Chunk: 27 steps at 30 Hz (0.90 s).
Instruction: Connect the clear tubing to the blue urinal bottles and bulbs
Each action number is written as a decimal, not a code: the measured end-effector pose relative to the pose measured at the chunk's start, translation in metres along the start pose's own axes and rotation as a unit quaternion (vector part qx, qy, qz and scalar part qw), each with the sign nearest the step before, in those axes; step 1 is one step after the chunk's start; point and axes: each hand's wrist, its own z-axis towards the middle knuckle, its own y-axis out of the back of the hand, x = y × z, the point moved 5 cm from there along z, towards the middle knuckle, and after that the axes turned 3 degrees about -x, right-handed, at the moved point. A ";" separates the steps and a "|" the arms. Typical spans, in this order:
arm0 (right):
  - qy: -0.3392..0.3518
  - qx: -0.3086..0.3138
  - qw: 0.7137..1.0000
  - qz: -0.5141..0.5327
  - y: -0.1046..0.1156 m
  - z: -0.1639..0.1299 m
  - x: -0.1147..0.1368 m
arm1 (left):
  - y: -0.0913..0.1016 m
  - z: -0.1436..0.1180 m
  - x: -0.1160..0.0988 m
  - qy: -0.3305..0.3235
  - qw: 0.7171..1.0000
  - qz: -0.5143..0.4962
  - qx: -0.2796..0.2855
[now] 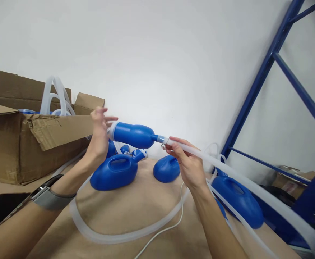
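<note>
A blue bottle-shaped plastic piece (134, 135) is raised above the table, lying almost level. At its left end is a white cap (114, 131). My left hand (100, 131) is against that cap, fingers apart and stretched, slightly blurred; its thumb is hidden. The narrow right end of the piece runs through a clear connector (161, 139) into a white ribbed hose (208, 157). Around this hose, just behind the connector, the fingers of my right hand (191, 163) are closed. A small metal clip (163, 146) hangs there by my fingertips.
Blue handled bottles (114, 172) stand on the brown table (135, 205), more at the middle (166, 169) and right (238, 201). A loop of hose (114, 237) and a thin white cord (170, 227) cross it. Left is an open cardboard box (44, 151); right, a blue rack (256, 86).
</note>
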 end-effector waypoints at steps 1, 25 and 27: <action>0.015 -0.025 1.000 -0.003 0.000 -0.001 0.002 | -0.008 0.000 0.015 0.095 0.995 -0.011 0.039; 0.116 0.028 0.989 -0.086 -0.028 -0.026 0.033 | -0.050 -0.060 -0.015 0.111 0.905 0.043 0.408; 0.124 0.052 0.987 -0.093 -0.030 -0.029 0.033 | -0.048 -0.057 -0.014 0.090 0.908 0.057 0.405</action>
